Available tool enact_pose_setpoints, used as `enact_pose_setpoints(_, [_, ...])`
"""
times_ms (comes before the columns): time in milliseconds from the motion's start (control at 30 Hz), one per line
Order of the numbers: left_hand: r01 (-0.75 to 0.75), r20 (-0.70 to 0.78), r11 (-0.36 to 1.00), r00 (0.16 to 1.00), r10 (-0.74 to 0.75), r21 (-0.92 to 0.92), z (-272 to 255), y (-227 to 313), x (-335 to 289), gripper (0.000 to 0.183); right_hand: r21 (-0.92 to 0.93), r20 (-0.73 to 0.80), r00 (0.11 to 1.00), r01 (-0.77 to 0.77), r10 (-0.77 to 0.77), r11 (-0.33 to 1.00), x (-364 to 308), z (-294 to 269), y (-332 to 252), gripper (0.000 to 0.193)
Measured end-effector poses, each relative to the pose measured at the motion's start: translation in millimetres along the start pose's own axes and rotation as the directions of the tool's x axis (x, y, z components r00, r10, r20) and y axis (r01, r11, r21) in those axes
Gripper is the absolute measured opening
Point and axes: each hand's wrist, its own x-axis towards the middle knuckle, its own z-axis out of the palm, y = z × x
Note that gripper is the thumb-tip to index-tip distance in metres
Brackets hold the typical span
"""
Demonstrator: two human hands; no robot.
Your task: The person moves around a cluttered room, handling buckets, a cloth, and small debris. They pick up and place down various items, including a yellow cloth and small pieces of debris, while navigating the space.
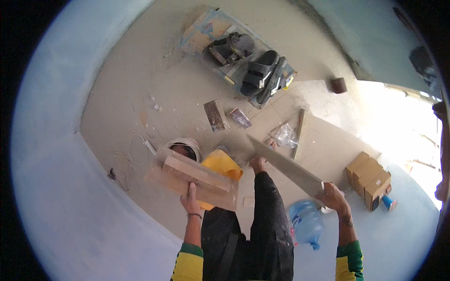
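- Holding a flat, brownish board (211, 182) with a raised bar along its face, ahead of the body and toward the left; pinching its near edge in the left grip (191, 202), thumb on top, fingers mostly hidden from view.
- Extending a long, flat grey blade (291, 169) forward and leftward from the right grip (333, 195); closed around the near end, beside a pale end piece, with exact finger placement too blurred to tell.
- Showing board and blade well apart from each other, without visible contact with the pale blue wall (51, 164) at left.
- Covering, in this view, part of a white bucket (196, 146) and of a yellow container (218, 161) with the board; touching or apart, cannot tell.
- Lying farther forward on the floor (126, 93): a brown block (214, 115), a cup (240, 118) and a clear plastic bag (284, 136).
- Appearing, by judgement, in a step of readying both tools in the air, rather than pressing either against a surface.
- Calling next, by judgement, for a firm, level hold on the board and a controlled turn of the blade, wide of the dark-trousered legs (269, 220).
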Motion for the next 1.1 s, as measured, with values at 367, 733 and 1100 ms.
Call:
enact_pose_setpoints(367, [0.148, 0.489, 0.988, 0.866, -0.105, -0.049, -88.9, 146.9, 7.2, 0.066, 0.915, -0.396, 0.789, 0.301, 0.469, 0.267, -199.6, 176.3, 51.5, 0.034])
enact_pose_setpoints(733, [-0.454, 0.63, 0.789, 0.768, 0.113, 0.413, 56.3, 310.3, -76.5, 0.046, 0.963, -0.256, 0.579, 0.219, 0.774, 0.155, -257.0, 220.1, 128.1, 0.032])
enact_pose_setpoints(1100, [-0.971, 0.97, -0.02, 0.238, -0.04, 0.238, 391.0, 339.1, -348.3, 0.049, 0.999, -0.041, 0.712, 0.033, 0.701, 0.025, -283.3, 175.0, 241.4, 0.037])
